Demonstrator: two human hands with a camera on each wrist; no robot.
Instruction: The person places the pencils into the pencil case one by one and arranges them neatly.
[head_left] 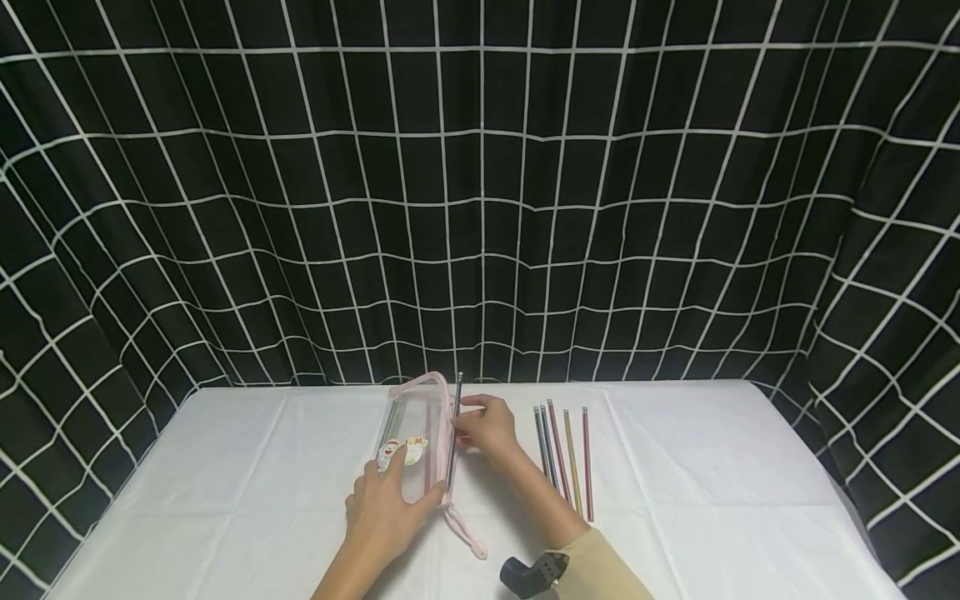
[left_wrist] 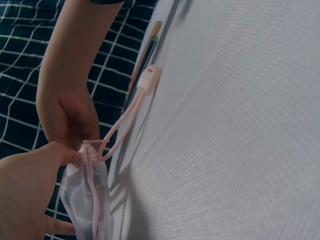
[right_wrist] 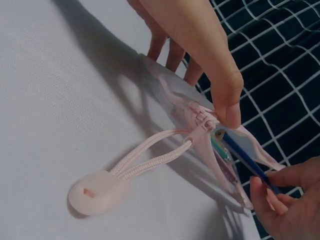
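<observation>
A clear zip pencil pouch (head_left: 417,418) with pink trim and cartoon stickers is gripped at its near end by my left hand (head_left: 384,510), thumb on the zip edge and fingers over the side. Its zip stands apart, and pencils show inside. With thumb and fingertips my right hand (head_left: 489,429) pinches a dark blue pencil (right_wrist: 246,158) along the pouch's right edge. In the right wrist view the pencil's near end lies within the opening, close to my left thumb. From the zip end hangs a pink pull cord (right_wrist: 152,150).
Several pencils in dark, red and yellow tones, among them a red pencil (head_left: 587,467), lie side by side on the white tablecloth (head_left: 712,500) right of my right forearm. Behind the table hangs a black cloth (head_left: 480,208) with a white grid.
</observation>
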